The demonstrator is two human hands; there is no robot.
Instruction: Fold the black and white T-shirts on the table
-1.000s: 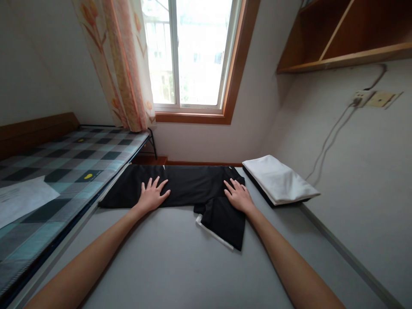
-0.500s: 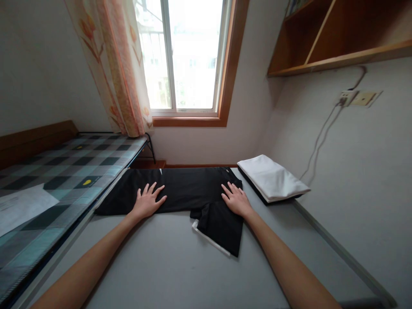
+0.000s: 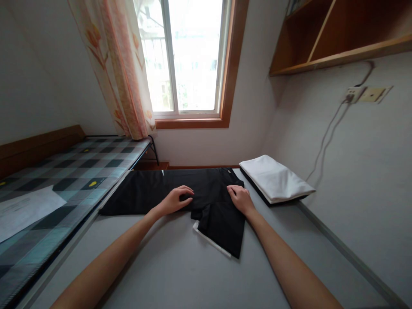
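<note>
A black short-sleeved shirt (image 3: pixel 144 193), folded into a long strip, lies across the grey tabletop (image 3: pixel 180 266). One sleeve with a white edge sticks out towards me at its right end. My left hand (image 3: pixel 175 200) is over the near edge of the strip's middle, its thumb and curved fingers apart with nothing between them. At the shirt's right end my right hand (image 3: pixel 240 198) rests on the cloth, fingers bent and drawn together on the fabric above the sleeve; the fingertips are partly hidden.
Behind and right of the shirt sits a folded white cloth (image 3: pixel 273 178) over a black one. A bed with a checked cover (image 3: pixel 80 180) adjoins on the left, bearing a sheet of paper (image 3: pixel 32 210). A wooden shelf (image 3: pixel 341 56) juts out at the upper right.
My left hand has slid right along the shirt, and its spread fingers have curved. The right hand's outstretched fingers have curled in at the same end. The shirt keeps its shape.
</note>
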